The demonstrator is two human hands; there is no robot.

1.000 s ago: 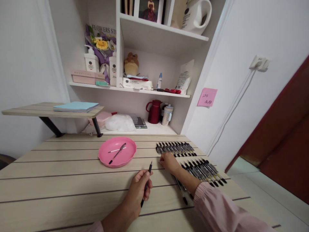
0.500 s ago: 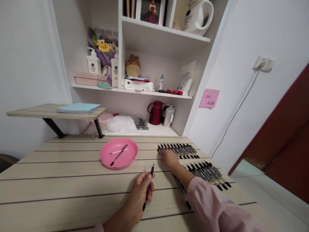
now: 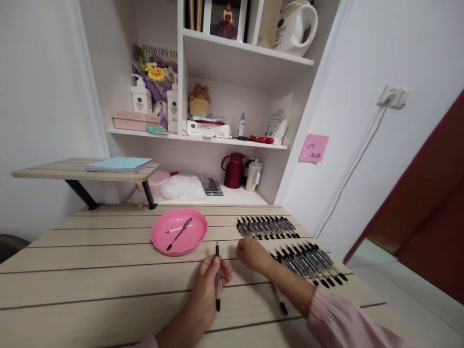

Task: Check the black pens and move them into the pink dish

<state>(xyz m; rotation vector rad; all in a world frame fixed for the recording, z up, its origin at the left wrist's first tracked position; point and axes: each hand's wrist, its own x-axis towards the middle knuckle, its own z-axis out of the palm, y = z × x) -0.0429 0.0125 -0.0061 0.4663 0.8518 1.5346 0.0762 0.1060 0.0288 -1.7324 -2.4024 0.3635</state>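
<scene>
My left hand (image 3: 210,285) is closed around a black-tipped pen (image 3: 218,278), held nearly upright over the table with its point away from me. My right hand (image 3: 252,253) hovers to the right of it, fingers curled in; whatever they hold, if anything, is hidden. Just beyond the right hand lies a row of pens (image 3: 268,228), side by side. A second row of pens (image 3: 308,261) lies nearer, partly behind my right forearm. One separate pen (image 3: 279,297) rests below that forearm.
A pink plate (image 3: 159,237) on the left holds a pen (image 3: 179,234) and a thin white refill (image 3: 174,229). Behind stands a raised wooden shelf (image 3: 47,169) with blue paper (image 3: 119,164). A red jug (image 3: 234,171) and a cup (image 3: 253,175) stand in the cabinet.
My right hand has drawn back towards me from the left end of the far pen row. The pen in my left hand has turned more upright and shifted slightly left.
</scene>
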